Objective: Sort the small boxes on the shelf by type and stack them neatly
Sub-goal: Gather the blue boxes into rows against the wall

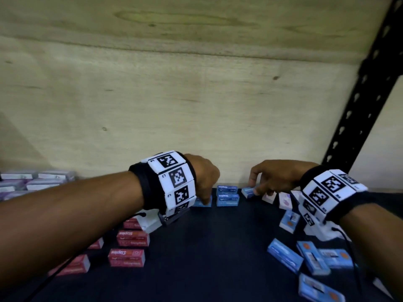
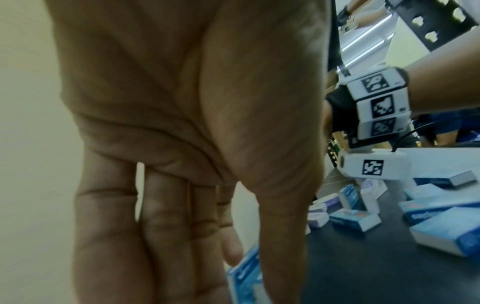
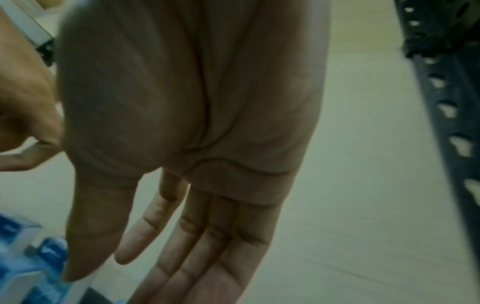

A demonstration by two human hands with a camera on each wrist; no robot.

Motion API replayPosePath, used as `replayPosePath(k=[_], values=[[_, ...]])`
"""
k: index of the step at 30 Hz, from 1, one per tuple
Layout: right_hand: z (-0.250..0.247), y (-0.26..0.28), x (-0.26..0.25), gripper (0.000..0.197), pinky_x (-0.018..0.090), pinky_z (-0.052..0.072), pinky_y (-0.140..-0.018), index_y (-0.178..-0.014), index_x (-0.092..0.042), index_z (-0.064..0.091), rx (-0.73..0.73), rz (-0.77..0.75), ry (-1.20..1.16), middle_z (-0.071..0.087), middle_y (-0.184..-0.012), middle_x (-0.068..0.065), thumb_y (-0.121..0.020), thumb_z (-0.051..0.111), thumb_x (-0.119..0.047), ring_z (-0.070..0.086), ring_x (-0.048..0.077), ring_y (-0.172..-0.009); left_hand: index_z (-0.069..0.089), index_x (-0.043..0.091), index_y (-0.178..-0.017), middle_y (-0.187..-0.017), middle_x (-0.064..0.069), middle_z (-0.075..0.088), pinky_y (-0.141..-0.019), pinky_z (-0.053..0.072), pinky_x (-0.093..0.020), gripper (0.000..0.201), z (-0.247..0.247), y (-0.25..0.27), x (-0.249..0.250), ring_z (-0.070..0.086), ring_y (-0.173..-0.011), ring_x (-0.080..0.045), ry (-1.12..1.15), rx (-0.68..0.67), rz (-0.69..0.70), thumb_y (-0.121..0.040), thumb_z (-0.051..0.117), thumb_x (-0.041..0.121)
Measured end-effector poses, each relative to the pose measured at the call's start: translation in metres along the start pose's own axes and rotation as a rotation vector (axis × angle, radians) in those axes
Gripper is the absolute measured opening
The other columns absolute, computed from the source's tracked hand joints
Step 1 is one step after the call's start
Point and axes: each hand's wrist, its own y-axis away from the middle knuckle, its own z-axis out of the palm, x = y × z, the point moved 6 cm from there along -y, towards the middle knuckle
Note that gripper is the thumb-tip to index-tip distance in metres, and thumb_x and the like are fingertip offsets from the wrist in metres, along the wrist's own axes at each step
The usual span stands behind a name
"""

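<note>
Head view: dark shelf (image 1: 207, 247). Red boxes (image 1: 127, 257) near left; loose blue boxes (image 1: 311, 260) near right. Left hand (image 1: 204, 175), grip apart, straight fingers (image 2: 168, 236) on a flat blue box (image 1: 201, 203); right hand (image 1: 277, 175), grip apart, thumb (image 3: 85, 236) touching a tilted blue box (image 1: 248, 192). Blue stack (image 1: 227, 196) between, far centre.

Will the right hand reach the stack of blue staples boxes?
Probably yes. The stack of blue staples boxes sits just beside the right hand, uncovered, with one small blue box between.
</note>
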Motion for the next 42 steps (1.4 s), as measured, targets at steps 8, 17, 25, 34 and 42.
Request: replayPosePath(k=[8,17,25,34,42], values=[[-0.002,-0.015,0.014,0.032,0.031,0.051,-0.086,-0.118,-0.024,0.065,0.042,0.004,0.180,0.067,-0.109,-0.007,-0.087,0.073,-0.024,0.063,0.017,-0.095,0.062,0.018,-0.112,-0.079,0.011,0.055,-0.058,0.039,-0.020,0.032,0.010,-0.006,0.078,0.049,-0.068,-0.003,0.139,-0.045,0.340,-0.091,0.063,0.042],[0.009,-0.028,0.015,0.039,0.027,0.046,-0.087,-0.122,-0.024,0.066,0.047,-0.057,0.234,0.063,-0.105,-0.006,-0.084,0.076,-0.024,0.055,0.013,-0.092,0.060,0.018,-0.116,-0.079,0.014,0.052,-0.058,0.039,-0.018,0.044,0.016,-0.018,0.121,0.048,-0.069,-0.001,0.183,-0.017,0.470,-0.084,0.070,0.047],[0.008,-0.031,0.014,0.033,0.037,0.052,-0.093,-0.111,-0.021,0.069,0.066,-0.041,0.275,0.069,-0.111,0.001,-0.079,0.080,-0.022,0.064,0.022,-0.103,0.062,0.021,-0.124,-0.076,0.022,0.049,-0.070,0.045,-0.021,0.043,0.015,-0.016,0.127,0.052,-0.074,-0.004,0.197,-0.080,0.539,-0.086,0.071,0.039],[0.012,-0.027,0.013,0.036,0.038,0.055,-0.089,-0.110,-0.020,0.070,0.058,-0.020,0.327,0.072,-0.106,0.000,-0.076,0.079,-0.027,0.066,0.022,-0.096,0.067,0.015,-0.103,-0.090,0.005,0.066,-0.056,0.042,-0.014,0.037,0.016,-0.015,0.105,0.055,-0.070,-0.004,0.232,-0.043,0.437,-0.076,0.081,0.035],[0.010,-0.016,0.014,0.030,0.026,0.041,-0.062,-0.098,-0.023,0.062,0.071,-0.005,0.265,0.065,-0.088,-0.004,-0.076,0.081,-0.030,0.058,0.015,-0.078,0.062,0.016,-0.100,-0.096,-0.006,0.074,-0.072,0.051,-0.026,0.026,0.016,-0.003,0.072,0.063,-0.078,-0.012,0.350,-0.133,0.323,-0.081,0.078,0.023]])
